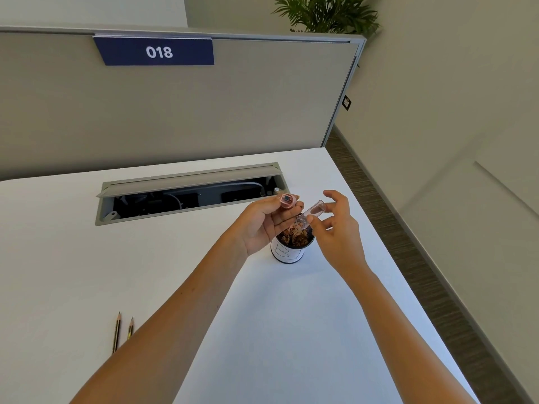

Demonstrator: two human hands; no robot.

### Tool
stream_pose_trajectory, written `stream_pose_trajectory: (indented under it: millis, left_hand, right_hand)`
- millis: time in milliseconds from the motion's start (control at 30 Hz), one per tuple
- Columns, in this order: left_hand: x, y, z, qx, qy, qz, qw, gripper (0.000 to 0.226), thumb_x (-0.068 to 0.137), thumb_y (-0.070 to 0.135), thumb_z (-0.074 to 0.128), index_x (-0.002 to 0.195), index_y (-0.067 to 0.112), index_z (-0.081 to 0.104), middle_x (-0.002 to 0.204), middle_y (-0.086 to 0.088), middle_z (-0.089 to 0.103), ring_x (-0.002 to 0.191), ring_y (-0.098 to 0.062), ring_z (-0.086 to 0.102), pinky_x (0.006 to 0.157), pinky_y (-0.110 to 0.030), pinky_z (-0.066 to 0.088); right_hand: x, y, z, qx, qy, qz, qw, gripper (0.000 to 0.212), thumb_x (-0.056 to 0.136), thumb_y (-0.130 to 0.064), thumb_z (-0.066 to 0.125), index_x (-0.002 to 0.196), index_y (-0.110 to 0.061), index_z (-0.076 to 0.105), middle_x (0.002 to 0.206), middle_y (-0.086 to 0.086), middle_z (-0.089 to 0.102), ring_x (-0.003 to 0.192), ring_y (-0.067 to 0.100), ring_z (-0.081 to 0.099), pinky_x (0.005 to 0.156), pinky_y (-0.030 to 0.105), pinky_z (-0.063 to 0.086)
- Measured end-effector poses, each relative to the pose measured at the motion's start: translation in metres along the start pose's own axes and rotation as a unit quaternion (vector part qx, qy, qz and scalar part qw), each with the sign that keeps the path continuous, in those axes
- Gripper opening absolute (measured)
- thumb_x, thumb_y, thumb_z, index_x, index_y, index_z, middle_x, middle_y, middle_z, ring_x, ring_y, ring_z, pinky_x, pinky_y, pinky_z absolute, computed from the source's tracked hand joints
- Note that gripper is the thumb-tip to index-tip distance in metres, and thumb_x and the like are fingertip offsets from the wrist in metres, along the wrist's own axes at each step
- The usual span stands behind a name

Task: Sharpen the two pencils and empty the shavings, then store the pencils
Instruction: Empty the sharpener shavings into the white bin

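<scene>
My left hand (264, 221) holds the pink sharpener body (287, 200) at its fingertips, blade side up. My right hand (335, 225) pinches the clear shavings cap (312, 212), tilted mouth-down over a small white cup (287, 253). The cup stands on the white desk and is filled with brown shavings (296, 236). Two black-and-yellow pencils (116, 332) (130, 328) lie side by side at the near left of the desk, points away from me; my left forearm hides the lower end of the right one.
An open grey cable tray (186, 193) is sunk into the desk (73, 258) just behind my hands. A beige partition with a blue "018" sign (157, 51) stands behind it. The desk's right edge drops to a dark floor (393, 228).
</scene>
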State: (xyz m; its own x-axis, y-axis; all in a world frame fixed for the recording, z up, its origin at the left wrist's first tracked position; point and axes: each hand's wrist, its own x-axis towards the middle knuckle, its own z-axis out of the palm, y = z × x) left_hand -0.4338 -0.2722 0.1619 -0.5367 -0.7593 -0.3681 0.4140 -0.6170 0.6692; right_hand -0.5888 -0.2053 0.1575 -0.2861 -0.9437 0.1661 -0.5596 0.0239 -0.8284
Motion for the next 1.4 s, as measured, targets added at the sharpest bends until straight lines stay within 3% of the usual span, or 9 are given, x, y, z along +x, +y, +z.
stream_pose_trajectory:
  millis: [267, 467, 567, 700, 800, 967, 1233, 1333, 1400]
  left_hand:
    - [0.004, 0.0, 0.006, 0.038, 0.046, -0.007, 0.998, 0.015, 0.095, 0.012, 0.054, 0.096, 0.005, 0.067, 0.084, -0.009, 0.078, 0.073, -0.017, 0.075, 0.071, -0.027, 0.061]
    - [0.006, -0.002, 0.007, 0.132, 0.058, 0.02, 0.989, 0.005, 0.091, 0.015, 0.065, 0.092, 0.01, 0.064, 0.093, -0.008, 0.075, 0.087, -0.02, 0.074, 0.081, -0.031, 0.057]
    - [0.01, -0.004, 0.001, 0.308, 0.076, 0.115, 0.941, 0.01, 0.086, 0.015, 0.072, 0.091, 0.016, 0.064, 0.097, -0.008, 0.073, 0.091, -0.018, 0.072, 0.089, -0.034, 0.054]
    - [0.01, -0.009, -0.001, 0.428, 0.078, 0.212, 0.875, 0.017, 0.083, 0.02, 0.075, 0.098, 0.017, 0.067, 0.095, 0.002, 0.071, 0.086, -0.012, 0.069, 0.081, -0.029, 0.058]
    - [0.007, -0.012, 0.0, 0.496, 0.076, 0.266, 0.823, 0.033, 0.08, 0.027, 0.077, 0.109, 0.018, 0.063, 0.102, 0.009, 0.068, 0.095, -0.012, 0.063, 0.079, -0.016, 0.048]
    - [0.006, -0.016, 0.0, 0.537, 0.119, 0.311, 0.775, 0.04, 0.078, 0.036, 0.077, 0.113, 0.028, 0.06, 0.104, 0.017, 0.068, 0.104, -0.009, 0.055, 0.096, -0.05, 0.039]
    - [0.01, -0.013, -0.002, 0.516, 0.119, 0.326, 0.783, 0.031, 0.08, 0.031, 0.076, 0.11, 0.028, 0.065, 0.103, 0.014, 0.069, 0.099, -0.01, 0.06, 0.094, -0.049, 0.046]
    - [0.012, -0.014, -0.003, 0.48, 0.109, 0.312, 0.813, 0.027, 0.087, 0.027, 0.07, 0.114, 0.022, 0.07, 0.11, 0.005, 0.07, 0.096, -0.005, 0.063, 0.09, -0.033, 0.05]
    - [0.011, -0.014, -0.001, 0.417, 0.118, 0.253, 0.865, 0.024, 0.09, 0.024, 0.066, 0.113, 0.018, 0.071, 0.111, 0.001, 0.07, 0.095, -0.004, 0.065, 0.083, -0.021, 0.049]
  right_hand:
    - [0.0, 0.003, 0.002, -0.001, -0.006, -0.001, 1.0, 0.052, 0.089, -0.016, 0.064, 0.132, -0.025, 0.037, 0.104, 0.0, 0.064, 0.066, 0.007, 0.065, 0.064, 0.024, 0.054]
    - [0.001, 0.002, 0.0, -0.009, -0.012, -0.002, 1.0, 0.052, 0.09, -0.015, 0.063, 0.133, -0.024, 0.036, 0.096, -0.013, 0.061, 0.068, -0.001, 0.064, 0.058, 0.009, 0.049]
    - [0.002, 0.0, -0.004, -0.04, -0.011, -0.02, 0.999, 0.053, 0.089, -0.015, 0.063, 0.133, -0.024, 0.035, 0.1, -0.012, 0.061, 0.069, -0.001, 0.063, 0.058, 0.008, 0.048]
    - [0.001, -0.005, -0.004, -0.058, 0.033, -0.06, 0.996, 0.056, 0.088, -0.012, 0.065, 0.131, -0.019, 0.029, 0.107, -0.033, 0.054, 0.068, -0.011, 0.06, 0.056, 0.011, 0.047]
    - [0.001, -0.008, -0.003, -0.074, 0.049, -0.11, 0.99, 0.06, 0.089, -0.01, 0.061, 0.13, -0.033, 0.023, 0.107, -0.01, 0.058, 0.067, 0.001, 0.061, 0.059, 0.021, 0.05]
    - [0.007, -0.008, -0.001, -0.235, -0.041, -0.183, 0.954, 0.043, 0.09, 0.0, 0.049, 0.125, -0.024, 0.054, 0.111, 0.008, 0.059, 0.095, 0.027, 0.059, 0.065, 0.039, 0.055]
    - [0.006, -0.015, 0.0, -0.185, -0.059, -0.125, 0.973, 0.045, 0.092, -0.003, 0.05, 0.132, -0.022, 0.043, 0.118, 0.006, 0.057, 0.097, 0.022, 0.06, 0.076, 0.037, 0.054]
    - [0.007, -0.02, 0.0, -0.079, -0.018, -0.053, 0.995, 0.05, 0.092, -0.009, 0.057, 0.134, -0.025, 0.037, 0.101, -0.004, 0.06, 0.079, 0.004, 0.061, 0.073, 0.017, 0.049]
    - [0.007, -0.021, -0.002, 0.0, 0.032, 0.002, 0.999, 0.044, 0.091, -0.012, 0.06, 0.129, -0.026, 0.043, 0.091, -0.009, 0.062, 0.077, 0.001, 0.063, 0.07, 0.013, 0.051]
